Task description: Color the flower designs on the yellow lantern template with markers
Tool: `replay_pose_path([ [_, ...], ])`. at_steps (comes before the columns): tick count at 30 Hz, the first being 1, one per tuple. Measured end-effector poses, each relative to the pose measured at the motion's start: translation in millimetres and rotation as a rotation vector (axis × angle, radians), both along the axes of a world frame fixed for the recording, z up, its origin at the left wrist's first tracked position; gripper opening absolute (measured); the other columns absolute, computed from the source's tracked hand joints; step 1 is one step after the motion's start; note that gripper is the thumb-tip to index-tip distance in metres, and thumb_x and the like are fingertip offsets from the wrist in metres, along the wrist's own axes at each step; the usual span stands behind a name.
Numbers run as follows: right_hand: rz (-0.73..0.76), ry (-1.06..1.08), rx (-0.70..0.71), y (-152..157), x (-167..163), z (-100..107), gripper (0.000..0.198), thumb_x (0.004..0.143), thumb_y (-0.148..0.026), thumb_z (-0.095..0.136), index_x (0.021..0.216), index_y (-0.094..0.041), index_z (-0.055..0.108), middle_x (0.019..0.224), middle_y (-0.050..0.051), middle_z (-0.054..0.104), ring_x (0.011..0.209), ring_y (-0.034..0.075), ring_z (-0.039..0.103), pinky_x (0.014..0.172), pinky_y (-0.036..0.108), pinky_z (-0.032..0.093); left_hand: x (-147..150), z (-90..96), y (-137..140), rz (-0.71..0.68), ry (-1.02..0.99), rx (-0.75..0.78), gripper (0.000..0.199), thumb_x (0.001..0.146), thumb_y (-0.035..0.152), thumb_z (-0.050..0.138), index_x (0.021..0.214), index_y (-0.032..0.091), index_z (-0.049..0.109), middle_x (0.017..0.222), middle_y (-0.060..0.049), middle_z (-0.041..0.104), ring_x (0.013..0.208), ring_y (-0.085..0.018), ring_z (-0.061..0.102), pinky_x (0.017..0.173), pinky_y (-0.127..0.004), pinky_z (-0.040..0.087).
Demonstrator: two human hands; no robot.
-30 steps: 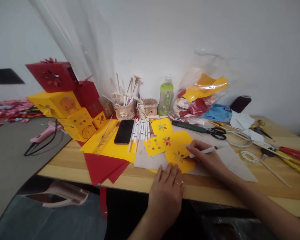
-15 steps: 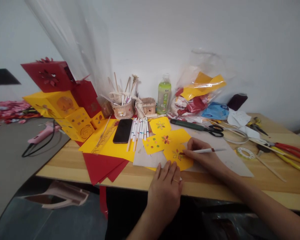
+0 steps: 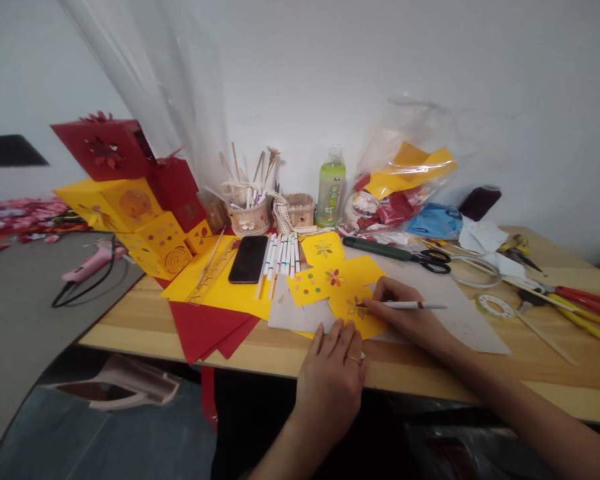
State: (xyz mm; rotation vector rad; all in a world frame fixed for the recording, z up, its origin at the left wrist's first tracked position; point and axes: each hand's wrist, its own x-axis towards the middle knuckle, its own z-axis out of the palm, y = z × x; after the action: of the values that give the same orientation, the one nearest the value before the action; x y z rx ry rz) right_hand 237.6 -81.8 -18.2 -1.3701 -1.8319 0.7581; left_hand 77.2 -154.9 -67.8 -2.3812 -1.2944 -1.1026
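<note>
**Right hand holds a marker at a flower drawing on yellow paper**

The yellow paper point(image 3: 365, 268) lies near the front edge of a wooden tabletop point(image 3: 145, 328), decorated with flowers and small coloured shapes. At its lower part, the fingers of the right hand point(image 3: 414, 325) grasp a white marker point(image 3: 434, 306), its tip at an outlined flower; whether the tip touches is too small to tell. The left hand point(image 3: 330, 380) lies palm down, gripping nothing, its fingers extended onto the yellow paper's front edge.

A pale sheet point(image 3: 467, 328) shows from beneath the yellow paper and spreads to its right. To the left of the yellow paper are a row of white pens point(image 3: 283, 252) and, farther off, a black phone point(image 3: 248, 259). Beyond it stands a bottle of green drink point(image 3: 331, 190). To its right, past the pale sheet, lies a roll of tape point(image 3: 495, 307). Well to its left, red boxes point(image 3: 125, 157) sit stacked with yellow ones.
</note>
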Motion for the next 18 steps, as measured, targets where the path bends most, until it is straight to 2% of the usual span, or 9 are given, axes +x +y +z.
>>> replay_pose_path([
  [18, -0.025, -0.056, 0.0, 0.1, 1.4, -0.6, 0.028, 0.073, -0.033, 0.059, 0.055, -0.02, 0.041, 0.053, -0.004, 0.042, 0.05, 0.011, 0.036, 0.044, 0.023, 0.028, -0.5, 0.0, -0.2, -0.003, 0.008, -0.008, 0.031, 0.091, 0.021, 0.035, 0.107, 0.01, 0.059, 0.113, -0.009, 0.062, 0.107, -0.023, 0.055, 0.091, -0.041, 0.045],
])
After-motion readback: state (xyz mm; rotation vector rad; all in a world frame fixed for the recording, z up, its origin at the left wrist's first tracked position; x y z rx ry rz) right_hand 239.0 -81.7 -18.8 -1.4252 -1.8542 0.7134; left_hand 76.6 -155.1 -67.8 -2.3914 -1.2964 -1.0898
